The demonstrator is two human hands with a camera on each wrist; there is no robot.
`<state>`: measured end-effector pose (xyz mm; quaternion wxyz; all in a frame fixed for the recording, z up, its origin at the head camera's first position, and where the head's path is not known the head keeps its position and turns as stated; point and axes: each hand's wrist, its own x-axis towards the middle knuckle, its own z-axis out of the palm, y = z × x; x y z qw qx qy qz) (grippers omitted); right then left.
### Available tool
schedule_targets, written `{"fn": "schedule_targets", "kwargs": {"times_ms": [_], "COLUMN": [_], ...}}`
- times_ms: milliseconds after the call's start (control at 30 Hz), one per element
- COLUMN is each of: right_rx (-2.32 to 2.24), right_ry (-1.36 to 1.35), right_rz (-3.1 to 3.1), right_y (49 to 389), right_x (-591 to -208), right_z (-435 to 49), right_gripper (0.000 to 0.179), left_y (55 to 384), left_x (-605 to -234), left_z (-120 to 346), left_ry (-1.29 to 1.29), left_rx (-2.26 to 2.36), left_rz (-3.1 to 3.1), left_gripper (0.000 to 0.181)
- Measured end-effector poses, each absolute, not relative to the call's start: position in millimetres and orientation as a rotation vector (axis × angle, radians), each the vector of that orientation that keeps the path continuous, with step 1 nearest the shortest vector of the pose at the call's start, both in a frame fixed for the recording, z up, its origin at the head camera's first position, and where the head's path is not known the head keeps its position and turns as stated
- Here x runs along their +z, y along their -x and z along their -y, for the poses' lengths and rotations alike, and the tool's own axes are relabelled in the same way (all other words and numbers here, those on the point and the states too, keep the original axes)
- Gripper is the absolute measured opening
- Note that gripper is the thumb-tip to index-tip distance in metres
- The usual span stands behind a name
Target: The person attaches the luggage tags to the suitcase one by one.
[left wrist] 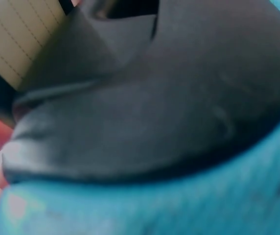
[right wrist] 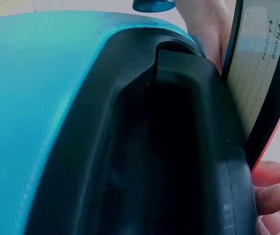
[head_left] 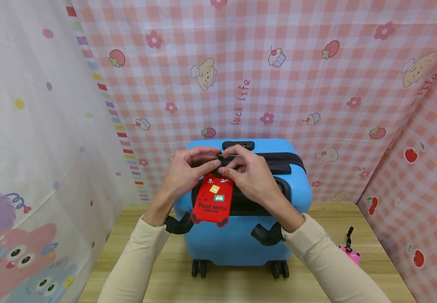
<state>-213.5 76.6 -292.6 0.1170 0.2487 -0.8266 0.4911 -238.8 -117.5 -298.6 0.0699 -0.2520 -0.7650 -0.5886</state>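
Observation:
A blue suitcase (head_left: 237, 246) stands upright on its wheels, with a black carry handle (head_left: 260, 204) on the side toward me. Above that handle hangs a red luggage tag (head_left: 214, 204) printed "Travel World". Fingers and thumb of my left hand (head_left: 184, 170) pinch the tag's black strap (head_left: 219, 160) at the suitcase top. From the other side my right hand (head_left: 254, 176) pinches the same strap; the fingertips partly hide how it runs. The tag's back, with a lined name card (right wrist: 257, 68), shows in the right wrist view beside the handle.
On the wooden table (head_left: 154, 277) at the right lies a pink tag (head_left: 351, 253) with a black strap, partly hidden by my right sleeve. A checked curtain (head_left: 264, 97) hangs behind the suitcase. Another white curtain (head_left: 51, 126) hangs at the left.

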Motion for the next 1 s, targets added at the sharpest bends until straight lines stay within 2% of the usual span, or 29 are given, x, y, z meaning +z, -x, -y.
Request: {"fn": "schedule_targets", "kwargs": {"times_ms": [367,600,1000], "right_rx": [1.423,1.376,1.424], "right_ry": [-0.813,-0.890,-0.819], "right_rz": [2.430,2.374,2.297], "right_y": [213.5,216.7,217.6], "right_x": [-288.9,-287.0,-295.0], "right_z": [-80.8,-80.7,-75.1], "right_gripper": [0.025,0.015,0.013], "left_y": [239.5,238.6,238.1], "left_x": [-299.0,-298.5,-297.6], "left_z": [117.9,119.1,118.3], "left_ry": [0.767,0.816,0.812], "left_rx": [-1.738,-1.760,-1.780], "left_rz": [2.328,2.305,2.295], "left_gripper": [0.026,0.026,0.025]}}
